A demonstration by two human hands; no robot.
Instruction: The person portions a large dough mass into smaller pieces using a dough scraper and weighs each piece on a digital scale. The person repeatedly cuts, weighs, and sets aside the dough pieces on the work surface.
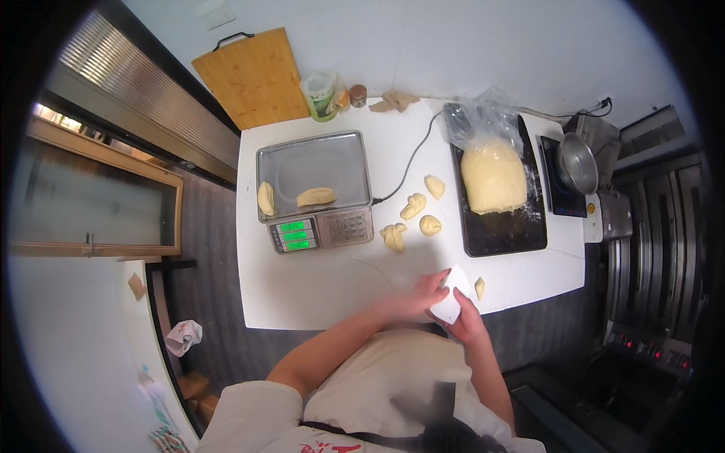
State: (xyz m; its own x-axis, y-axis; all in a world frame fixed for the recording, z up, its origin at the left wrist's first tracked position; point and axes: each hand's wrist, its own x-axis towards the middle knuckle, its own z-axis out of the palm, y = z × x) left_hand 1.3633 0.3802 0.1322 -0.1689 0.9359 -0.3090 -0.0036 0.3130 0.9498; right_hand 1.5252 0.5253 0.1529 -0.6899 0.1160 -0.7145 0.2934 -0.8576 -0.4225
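A white dough scraper is held above the front edge of the table, tilted between both hands. My right hand grips it from the lower right, thumb on its face. From the left, my left hand has its fingers on the same scraper. A small dough scrap lies just right of it. Beyond the hands several dough pieces, one a rounded lump, rest on the white table. A large block of dough, partly under a clear plastic bag, sits on a black baking tray.
At left stands a digital scale with lit green displays and two dough pieces on its pan. Its cable runs toward the wall. A wooden cutting board leans at the back. A metal bowl sits over an induction cooker at right.
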